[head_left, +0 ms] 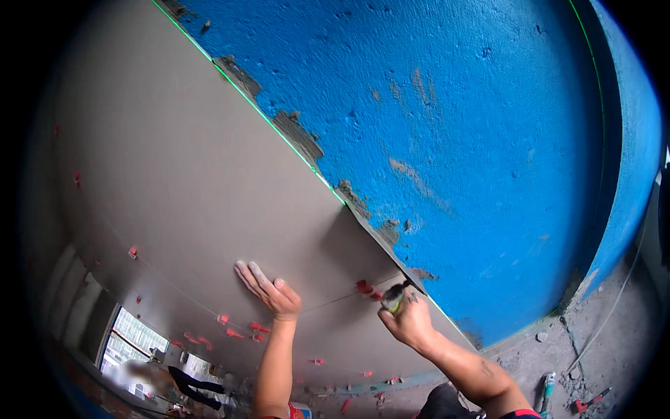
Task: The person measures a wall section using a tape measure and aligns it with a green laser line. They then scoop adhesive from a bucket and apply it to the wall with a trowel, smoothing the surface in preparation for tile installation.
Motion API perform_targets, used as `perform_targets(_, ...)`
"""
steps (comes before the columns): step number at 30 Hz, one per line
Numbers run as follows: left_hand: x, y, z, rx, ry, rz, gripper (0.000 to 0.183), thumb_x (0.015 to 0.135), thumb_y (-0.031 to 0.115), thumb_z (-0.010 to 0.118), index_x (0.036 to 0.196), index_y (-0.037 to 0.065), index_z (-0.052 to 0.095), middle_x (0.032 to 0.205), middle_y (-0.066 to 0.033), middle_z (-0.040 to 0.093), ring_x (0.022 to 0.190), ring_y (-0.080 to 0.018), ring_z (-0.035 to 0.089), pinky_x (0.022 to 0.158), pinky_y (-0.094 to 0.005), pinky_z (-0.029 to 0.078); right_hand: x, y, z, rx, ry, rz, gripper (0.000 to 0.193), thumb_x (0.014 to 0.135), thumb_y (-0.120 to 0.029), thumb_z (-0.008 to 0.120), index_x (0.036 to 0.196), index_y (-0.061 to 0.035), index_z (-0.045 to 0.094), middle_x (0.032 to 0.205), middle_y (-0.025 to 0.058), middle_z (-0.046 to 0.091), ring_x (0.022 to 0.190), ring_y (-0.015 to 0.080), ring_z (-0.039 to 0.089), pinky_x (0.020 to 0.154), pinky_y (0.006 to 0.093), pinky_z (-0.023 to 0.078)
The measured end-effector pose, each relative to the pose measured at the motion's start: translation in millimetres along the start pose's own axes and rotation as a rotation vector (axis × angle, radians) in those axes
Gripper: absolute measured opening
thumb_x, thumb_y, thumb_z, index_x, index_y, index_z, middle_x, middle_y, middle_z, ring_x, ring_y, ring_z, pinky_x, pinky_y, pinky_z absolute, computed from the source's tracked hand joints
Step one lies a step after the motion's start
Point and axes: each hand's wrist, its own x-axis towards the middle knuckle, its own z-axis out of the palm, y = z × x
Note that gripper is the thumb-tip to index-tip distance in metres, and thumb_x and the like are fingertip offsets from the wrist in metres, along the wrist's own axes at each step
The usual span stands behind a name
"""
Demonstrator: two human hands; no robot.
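Note:
My left hand (271, 290) lies flat on a large grey wall tile (188, 174), fingers stretched out and whitened with dust. Close to the tile's right edge, my right hand (410, 321) is closed around a small hand tool (393, 297) with a dark, dusty end and a yellow-green part. Its exact kind is unclear, as my fingers cover part of it. A red levelling wedge (365, 288) sits at a tile joint just left of this tool. Grey mortar (299, 134) shows along the tile edge against a blue-coated wall (453, 140).
A green laser line follows the tile edge. More red wedges (223, 320) dot the lower joints. On the floor at right lie a teal tool (548, 387), a red-and-black tool (590, 400) and a cable (614, 307). Another person (195, 384) is at lower left near a window (132, 339).

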Motion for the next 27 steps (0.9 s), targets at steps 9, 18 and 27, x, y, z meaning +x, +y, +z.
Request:
perform_targets(9,-3,-5,-6,0.027,0.007,0.005,0.058,0.096,0.024,0.032,0.140,-0.015,0.029,0.148,-0.0344,0.024,0.139,-0.0502,0.022,0.114,-0.0565,0.019,-63,54,-41,-0.078,0.056,0.144,0.021,0.072,-0.010,0.069,0.085,-0.0020,0.056,0.080,0.0171,0.062,0.072,0.0368,0.062,0.064,0.0429,0.051)
perform_targets(18,1,-5,1,-0.002,0.021,0.009,0.058,0.096,0.023,0.033,0.140,-0.014,0.029,0.149,-0.0340,0.024,0.139,-0.0503,0.023,0.114,-0.0572,0.019,-52,97,-16,-0.274,0.070,0.077,0.015,0.074,-0.020,0.070,0.076,-0.0072,0.062,0.071,0.0171,0.064,0.064,0.0370,0.064,0.056,0.0452,0.052)
perform_targets(27,0,-7,-4,0.014,0.021,0.013,0.058,0.099,0.027,0.031,0.140,-0.013,0.030,0.148,-0.0337,0.025,0.138,-0.0509,0.023,0.113,-0.0576,0.020,61,-40,-59,-0.280,0.087,-0.126,0.028,0.074,-0.018,0.070,0.088,0.0015,0.054,0.073,0.0222,0.063,0.067,0.0409,0.064,0.058,0.0464,0.053)
